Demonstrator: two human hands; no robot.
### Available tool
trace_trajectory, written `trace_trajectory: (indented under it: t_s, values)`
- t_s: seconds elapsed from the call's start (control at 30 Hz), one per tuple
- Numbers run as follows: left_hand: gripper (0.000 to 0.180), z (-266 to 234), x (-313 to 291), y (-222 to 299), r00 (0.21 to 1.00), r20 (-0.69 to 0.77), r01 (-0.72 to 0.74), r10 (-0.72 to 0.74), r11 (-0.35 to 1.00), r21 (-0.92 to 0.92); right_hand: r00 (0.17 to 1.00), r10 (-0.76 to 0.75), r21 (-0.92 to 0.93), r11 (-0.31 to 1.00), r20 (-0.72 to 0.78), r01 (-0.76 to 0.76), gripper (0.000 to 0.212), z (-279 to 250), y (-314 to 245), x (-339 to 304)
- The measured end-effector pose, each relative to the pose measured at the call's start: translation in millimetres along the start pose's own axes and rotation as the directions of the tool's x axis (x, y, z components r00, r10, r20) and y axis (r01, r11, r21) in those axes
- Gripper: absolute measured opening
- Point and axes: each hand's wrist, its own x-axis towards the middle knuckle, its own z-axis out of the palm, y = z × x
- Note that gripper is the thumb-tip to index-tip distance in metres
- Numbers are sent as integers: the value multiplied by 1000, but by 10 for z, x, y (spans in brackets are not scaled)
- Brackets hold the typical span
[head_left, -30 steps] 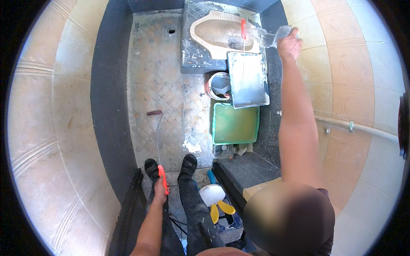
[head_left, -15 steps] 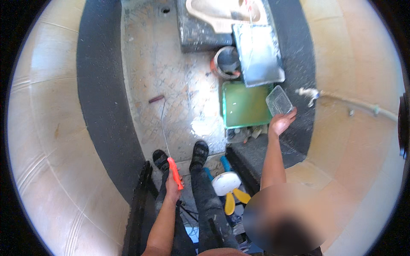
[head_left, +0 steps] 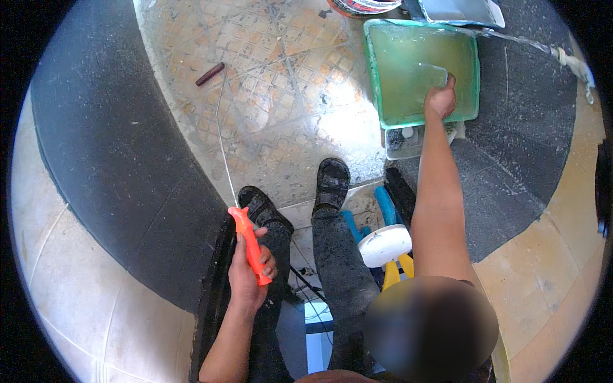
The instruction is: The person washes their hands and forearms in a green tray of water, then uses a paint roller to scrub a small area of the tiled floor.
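My left hand is wrapped round the orange handle of a small paint roller. Its thin wire frame runs away from me to a narrow dark-red roller sleeve over the tiled floor. My right hand grips a clear plastic container, tilted and partly sunk in the cloudy water of a green basin. The submerged part of the container is hard to make out.
Water streams from a wall tap at the right. Beyond the basin are a paint bucket and a grey tray. A clear tub sits on its near side. A white round object with yellow parts stands beside my leg.
My right hand has brought the clear container from beside the basin down into its water. Water now runs from the tap. The view has shifted nearer; my left hand keeps the roller.
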Motion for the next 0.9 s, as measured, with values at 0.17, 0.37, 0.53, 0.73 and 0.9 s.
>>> trace_trajectory:
  t_s: [0.17,0.37,0.53,0.73,0.9]
  values:
    - [54,135,235,-206,999,40,-1,-2,997,73,975,79,646,737,209,-198,34,297,1205,847]
    - [51,104,312,-408,999,43,-27,24,998,61,909,53,885,209,414,-416,28,233,736,309]
    - [50,-146,241,-718,997,8,-76,76,995,70,910,6,884,233,414,-404,26,-469,-342,-141]
    - [50,-108,-7,-859,999,39,-18,17,999,35,890,-25,880,169,455,-445,39,-2097,-1657,-71]
    - [54,-220,-238,-508,1000,30,-6,7,1000,-31,893,-91,877,255,440,-406,41,-3172,-3071,309]
